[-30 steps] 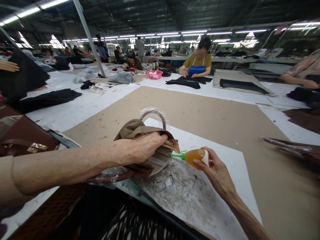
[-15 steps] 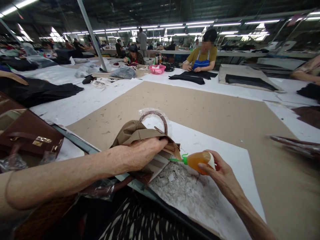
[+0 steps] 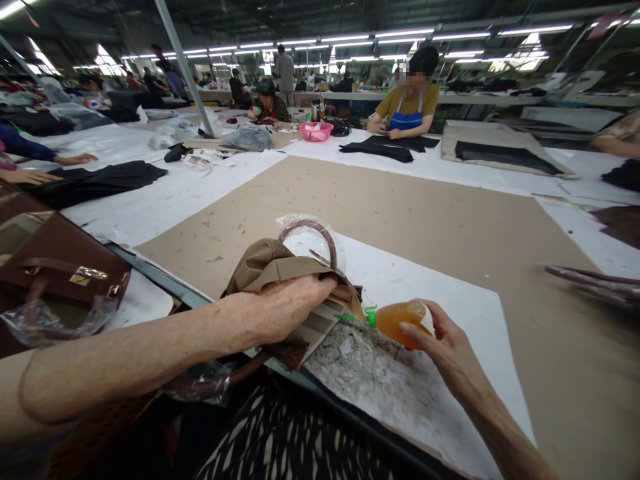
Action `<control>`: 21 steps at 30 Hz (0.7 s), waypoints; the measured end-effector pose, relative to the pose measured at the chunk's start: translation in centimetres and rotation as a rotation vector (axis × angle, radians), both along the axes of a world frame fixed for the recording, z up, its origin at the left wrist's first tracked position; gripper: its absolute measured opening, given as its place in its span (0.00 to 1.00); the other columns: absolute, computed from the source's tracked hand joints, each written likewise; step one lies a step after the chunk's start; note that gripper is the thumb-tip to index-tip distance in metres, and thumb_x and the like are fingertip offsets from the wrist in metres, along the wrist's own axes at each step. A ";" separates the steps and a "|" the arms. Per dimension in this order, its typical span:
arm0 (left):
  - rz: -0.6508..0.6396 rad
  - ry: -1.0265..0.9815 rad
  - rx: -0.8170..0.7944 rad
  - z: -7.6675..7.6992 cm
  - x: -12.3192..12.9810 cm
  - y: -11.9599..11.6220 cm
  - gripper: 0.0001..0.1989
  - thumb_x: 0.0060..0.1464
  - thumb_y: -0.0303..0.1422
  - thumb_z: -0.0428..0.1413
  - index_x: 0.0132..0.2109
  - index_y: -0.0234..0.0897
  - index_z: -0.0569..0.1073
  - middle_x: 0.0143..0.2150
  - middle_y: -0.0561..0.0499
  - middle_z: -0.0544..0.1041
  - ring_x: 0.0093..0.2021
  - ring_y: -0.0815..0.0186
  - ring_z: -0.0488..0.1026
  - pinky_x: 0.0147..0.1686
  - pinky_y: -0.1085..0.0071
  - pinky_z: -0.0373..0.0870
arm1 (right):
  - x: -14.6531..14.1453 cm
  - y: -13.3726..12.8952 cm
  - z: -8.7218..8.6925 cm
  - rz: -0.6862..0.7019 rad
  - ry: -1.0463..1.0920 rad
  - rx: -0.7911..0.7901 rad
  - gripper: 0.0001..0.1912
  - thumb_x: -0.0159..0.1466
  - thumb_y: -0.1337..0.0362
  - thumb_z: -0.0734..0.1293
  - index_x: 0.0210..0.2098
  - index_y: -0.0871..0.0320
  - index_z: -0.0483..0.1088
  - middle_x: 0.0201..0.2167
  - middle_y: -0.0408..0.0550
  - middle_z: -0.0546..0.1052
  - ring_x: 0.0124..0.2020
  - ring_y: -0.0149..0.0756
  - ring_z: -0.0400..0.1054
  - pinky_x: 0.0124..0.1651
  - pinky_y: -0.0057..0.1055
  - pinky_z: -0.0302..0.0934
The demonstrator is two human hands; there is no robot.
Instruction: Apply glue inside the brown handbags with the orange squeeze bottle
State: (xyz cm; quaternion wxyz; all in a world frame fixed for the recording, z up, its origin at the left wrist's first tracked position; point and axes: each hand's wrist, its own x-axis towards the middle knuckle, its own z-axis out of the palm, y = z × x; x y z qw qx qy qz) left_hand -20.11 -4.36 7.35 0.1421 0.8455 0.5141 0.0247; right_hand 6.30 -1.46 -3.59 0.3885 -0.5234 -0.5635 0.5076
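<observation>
My right hand [image 3: 440,337] is closed round a squeeze bottle [image 3: 397,321] of amber liquid, tilted on its side. Its thin green nozzle points left, at the open edge of a brown fabric bag lining [image 3: 265,262]. My left hand [image 3: 295,303] grips that lining near its edge, fingers partly hidden in the folds. A brown bag handle [image 3: 320,233] wrapped in clear plastic sticks out behind the lining. Another wrapped handle [image 3: 210,385] hangs below my left forearm at the table edge. Whether the nozzle tip touches the fabric I cannot tell.
Brown handbags [image 3: 65,273] with gold clasps stand at the left. Under my hands lies a stained white sheet [image 3: 380,380] on tan board [image 3: 400,207]. Plastic-wrapped brown strips [image 3: 590,283] lie at the right. Co-workers sit across the table near a pink basin [image 3: 316,132] and black pieces [image 3: 377,151].
My hands, the bottle and the lining hold almost the same place. At the left, a co-worker's blue-sleeved arm has come into view over the black fabric. The camera view has shifted slightly.
</observation>
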 end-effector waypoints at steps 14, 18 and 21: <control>-0.046 0.057 0.130 -1.6 -0.6 -0.3 0.18 0.44 0.24 0.50 0.45 0.41 0.63 0.42 0.48 0.71 0.43 0.59 0.67 0.43 0.64 0.65 | -0.7 -1.9 0.6 0.032 0.044 -0.103 0.21 0.54 0.52 0.69 0.42 0.56 0.66 0.35 0.46 0.71 0.33 0.40 0.65 0.28 0.29 0.65; -0.020 0.147 0.181 -1.7 -0.4 -0.4 0.18 0.45 0.22 0.48 0.45 0.41 0.64 0.40 0.48 0.71 0.41 0.59 0.68 0.43 0.62 0.65 | -1.1 -2.7 1.4 0.052 0.025 -0.123 0.19 0.55 0.53 0.68 0.42 0.57 0.65 0.36 0.47 0.71 0.34 0.41 0.66 0.28 0.29 0.65; -0.028 0.122 0.152 -1.6 -0.5 -0.4 0.19 0.47 0.23 0.47 0.47 0.40 0.64 0.42 0.48 0.71 0.41 0.60 0.68 0.44 0.63 0.65 | -1.4 -3.3 2.1 0.069 0.024 -0.142 0.18 0.55 0.54 0.67 0.41 0.57 0.65 0.34 0.46 0.71 0.33 0.40 0.66 0.28 0.28 0.65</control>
